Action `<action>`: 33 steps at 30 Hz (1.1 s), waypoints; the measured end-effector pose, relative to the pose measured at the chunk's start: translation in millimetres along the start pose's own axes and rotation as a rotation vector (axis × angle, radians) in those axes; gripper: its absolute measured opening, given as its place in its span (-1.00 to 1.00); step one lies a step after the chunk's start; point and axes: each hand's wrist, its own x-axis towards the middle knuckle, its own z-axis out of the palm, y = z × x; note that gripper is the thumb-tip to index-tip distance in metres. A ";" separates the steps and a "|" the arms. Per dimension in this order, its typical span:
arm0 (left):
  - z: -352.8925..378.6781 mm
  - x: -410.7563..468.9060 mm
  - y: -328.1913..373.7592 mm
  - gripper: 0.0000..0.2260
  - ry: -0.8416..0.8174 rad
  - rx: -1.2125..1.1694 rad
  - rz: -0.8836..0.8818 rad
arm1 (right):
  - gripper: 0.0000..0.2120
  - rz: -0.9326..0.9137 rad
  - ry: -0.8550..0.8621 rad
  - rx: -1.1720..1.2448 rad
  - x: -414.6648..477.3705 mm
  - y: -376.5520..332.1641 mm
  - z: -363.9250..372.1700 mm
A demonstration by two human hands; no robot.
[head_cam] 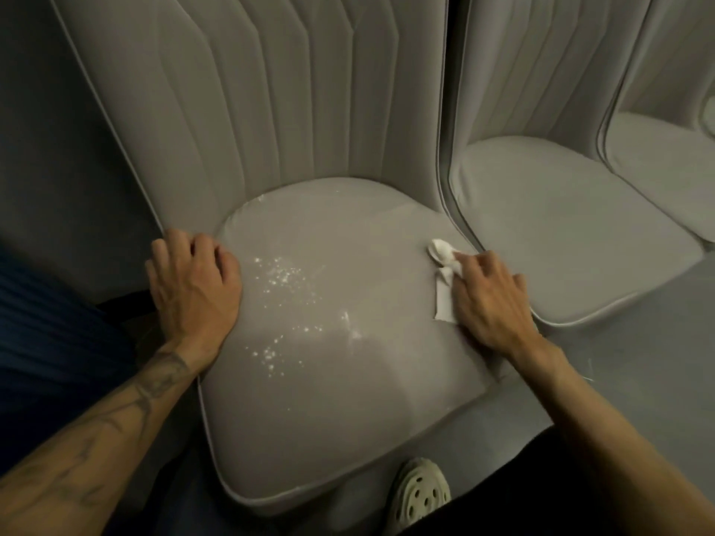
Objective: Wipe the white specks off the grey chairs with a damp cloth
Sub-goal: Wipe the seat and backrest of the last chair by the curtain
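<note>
White specks (284,282) sit mid-left on the near chair seat (348,412), well apart from the cloth (444,270) bunched in the grip of our right hand (491,303) at the right edge, left hand (193,288) resting empty, so a fast sweep w/ that small wad could smear or miss them.

The right hand (489,299) presses a white cloth (444,280) on the grey chair (329,400); white specks (284,280) lie near the left hand (193,288).
</note>
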 end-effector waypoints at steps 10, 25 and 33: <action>0.4 -0.8 -1.0 -0.84 -0.012 -0.023 0.009 | -0.61 -0.106 -0.003 -0.015 -42.3 -20.5 0.3; 0.0 -0.7 -0.4 -0.85 -0.023 -0.023 -0.026 | -0.58 0.133 0.068 0.103 -79.9 -52.9 5.5; -3.1 -0.6 2.2 -0.83 -0.040 -0.024 -0.046 | -0.55 -0.341 -0.015 0.131 -24.1 -113.8 24.5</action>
